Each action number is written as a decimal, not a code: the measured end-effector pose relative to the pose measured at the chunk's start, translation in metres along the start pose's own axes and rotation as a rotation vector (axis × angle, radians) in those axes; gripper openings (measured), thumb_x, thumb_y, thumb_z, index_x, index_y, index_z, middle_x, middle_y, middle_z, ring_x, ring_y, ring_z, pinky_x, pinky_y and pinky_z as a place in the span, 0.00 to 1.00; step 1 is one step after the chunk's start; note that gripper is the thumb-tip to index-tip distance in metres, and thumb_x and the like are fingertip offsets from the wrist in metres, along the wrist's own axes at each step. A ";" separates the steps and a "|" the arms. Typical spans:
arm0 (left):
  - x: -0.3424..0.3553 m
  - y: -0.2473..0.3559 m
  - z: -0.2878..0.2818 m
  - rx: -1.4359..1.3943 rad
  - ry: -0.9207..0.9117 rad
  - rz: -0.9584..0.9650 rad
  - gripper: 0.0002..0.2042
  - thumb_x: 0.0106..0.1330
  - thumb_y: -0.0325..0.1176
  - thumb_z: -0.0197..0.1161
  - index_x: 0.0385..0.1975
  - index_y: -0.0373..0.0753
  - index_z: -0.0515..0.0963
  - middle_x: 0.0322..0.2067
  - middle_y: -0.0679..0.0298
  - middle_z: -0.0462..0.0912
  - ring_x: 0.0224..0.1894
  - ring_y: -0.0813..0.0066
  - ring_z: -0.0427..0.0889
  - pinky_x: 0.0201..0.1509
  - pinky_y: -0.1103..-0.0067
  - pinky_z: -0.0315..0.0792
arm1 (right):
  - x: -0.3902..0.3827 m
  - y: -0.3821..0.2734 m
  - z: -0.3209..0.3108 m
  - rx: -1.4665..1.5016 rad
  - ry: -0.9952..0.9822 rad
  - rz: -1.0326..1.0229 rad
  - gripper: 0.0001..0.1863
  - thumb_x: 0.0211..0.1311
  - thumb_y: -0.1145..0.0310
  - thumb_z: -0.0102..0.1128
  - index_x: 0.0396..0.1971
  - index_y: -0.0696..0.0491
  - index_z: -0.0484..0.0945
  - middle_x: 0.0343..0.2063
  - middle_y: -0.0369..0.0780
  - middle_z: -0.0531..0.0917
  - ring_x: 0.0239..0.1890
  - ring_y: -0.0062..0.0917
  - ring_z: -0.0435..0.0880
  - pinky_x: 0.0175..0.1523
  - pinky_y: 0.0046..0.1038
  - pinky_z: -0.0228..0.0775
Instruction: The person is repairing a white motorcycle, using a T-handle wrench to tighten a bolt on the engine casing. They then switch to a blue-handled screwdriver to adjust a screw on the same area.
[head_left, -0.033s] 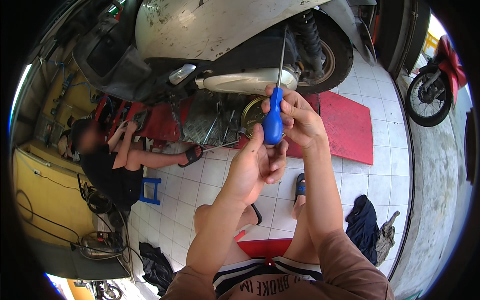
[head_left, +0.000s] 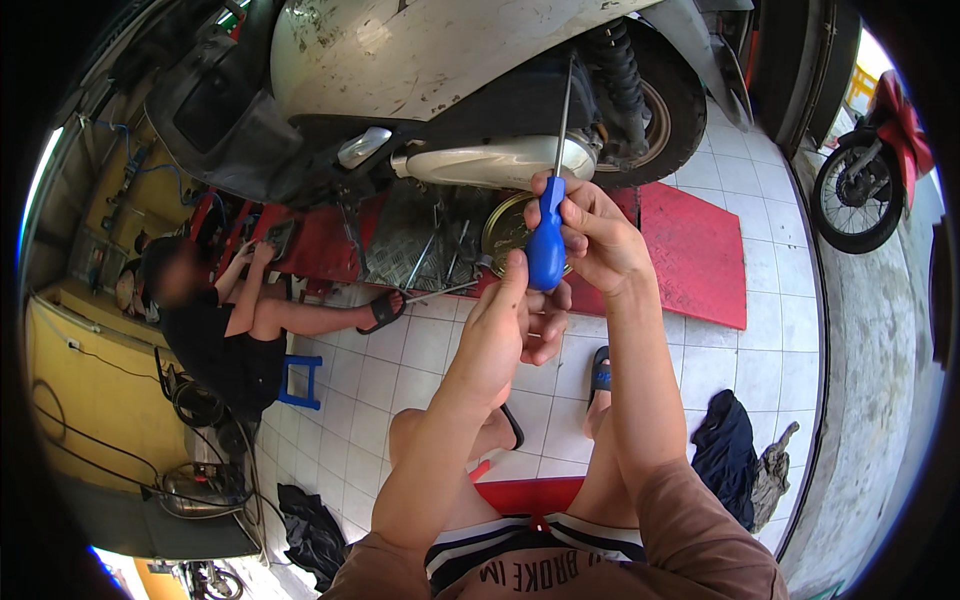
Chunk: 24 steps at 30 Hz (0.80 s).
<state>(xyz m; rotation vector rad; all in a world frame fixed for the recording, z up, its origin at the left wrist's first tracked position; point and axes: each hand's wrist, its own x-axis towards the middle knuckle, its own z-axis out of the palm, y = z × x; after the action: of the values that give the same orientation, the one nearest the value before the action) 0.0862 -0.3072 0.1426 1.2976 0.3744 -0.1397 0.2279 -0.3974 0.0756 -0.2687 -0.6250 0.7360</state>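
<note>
A screwdriver (head_left: 546, 240) with a bulbous blue handle and a long thin metal shaft points up and away from me. Its tip meets the dark side of the scooter (head_left: 430, 75), just left of the shock absorber (head_left: 622, 85); what it touches there is too small to tell. My right hand (head_left: 600, 235) is closed on the neck of the handle with thumb and fingers. At the rounded butt end, my left hand (head_left: 505, 335) has its thumb and curled fingers around the handle.
The scooter stands over a red platform (head_left: 695, 250) with metal rods (head_left: 430, 245) and a round yellowish tin (head_left: 498, 232). At left a person (head_left: 225, 310) sits near a blue stool (head_left: 301, 383). Dark cloth (head_left: 725, 440) lies on the tiles at right; a red motorbike (head_left: 880, 165) stands beyond.
My left hand has turned slightly at the butt of the handle, its fingers curling in a little. My right hand and the screwdriver stay in place.
</note>
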 end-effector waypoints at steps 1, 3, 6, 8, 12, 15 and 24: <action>0.000 0.000 0.001 0.221 0.051 0.135 0.28 0.73 0.57 0.36 0.30 0.36 0.72 0.16 0.71 0.68 0.14 0.85 0.63 0.17 0.85 0.54 | 0.000 0.000 -0.001 -0.058 0.040 0.009 0.18 0.60 0.67 0.64 0.45 0.60 0.71 0.34 0.43 0.82 0.16 0.07 0.67 0.22 0.09 0.60; -0.005 0.007 0.009 0.667 0.156 0.409 0.28 0.74 0.56 0.38 0.29 0.36 0.73 0.14 0.72 0.67 0.13 0.84 0.62 0.17 0.84 0.54 | 0.000 0.000 -0.002 -0.123 0.092 0.025 0.18 0.61 0.65 0.64 0.44 0.60 0.73 0.33 0.42 0.83 0.17 0.08 0.68 0.24 0.09 0.61; -0.001 0.000 -0.002 0.600 0.075 0.361 0.26 0.73 0.55 0.41 0.32 0.35 0.72 0.14 0.71 0.65 0.13 0.85 0.60 0.16 0.84 0.53 | 0.001 -0.002 0.009 -0.225 0.158 0.000 0.18 0.59 0.62 0.65 0.42 0.60 0.74 0.32 0.41 0.83 0.17 0.09 0.69 0.24 0.10 0.61; -0.002 -0.003 -0.006 0.077 -0.107 0.094 0.26 0.72 0.56 0.43 0.37 0.35 0.71 0.17 0.70 0.65 0.15 0.85 0.59 0.17 0.84 0.52 | 0.002 -0.002 0.023 -0.259 0.145 -0.058 0.21 0.58 0.59 0.67 0.41 0.60 0.74 0.29 0.41 0.83 0.15 0.08 0.67 0.22 0.10 0.59; 0.002 -0.008 -0.015 -0.398 -0.369 -0.146 0.29 0.70 0.62 0.40 0.37 0.36 0.70 0.19 0.69 0.67 0.16 0.84 0.61 0.18 0.83 0.53 | -0.001 -0.007 0.017 -0.275 0.117 0.007 0.22 0.56 0.59 0.68 0.41 0.60 0.74 0.28 0.41 0.82 0.15 0.08 0.69 0.22 0.09 0.59; -0.003 -0.001 -0.004 0.389 0.063 0.327 0.20 0.71 0.48 0.51 0.32 0.34 0.72 0.16 0.68 0.69 0.16 0.82 0.63 0.19 0.81 0.57 | -0.003 -0.010 0.000 -0.321 0.129 0.045 0.21 0.57 0.60 0.67 0.42 0.61 0.75 0.31 0.42 0.83 0.17 0.09 0.71 0.23 0.09 0.61; -0.005 0.005 0.007 -0.011 -0.009 0.188 0.19 0.75 0.44 0.45 0.24 0.38 0.69 0.16 0.73 0.65 0.16 0.87 0.59 0.18 0.85 0.50 | -0.007 -0.016 0.009 -0.184 0.077 0.007 0.28 0.57 0.61 0.68 0.50 0.65 0.70 0.37 0.45 0.82 0.20 0.08 0.73 0.23 0.08 0.63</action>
<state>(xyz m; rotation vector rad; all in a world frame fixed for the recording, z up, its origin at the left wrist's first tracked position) 0.0839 -0.3128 0.1501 1.3141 0.2433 0.0153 0.2271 -0.4130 0.0863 -0.4665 -0.6197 0.6727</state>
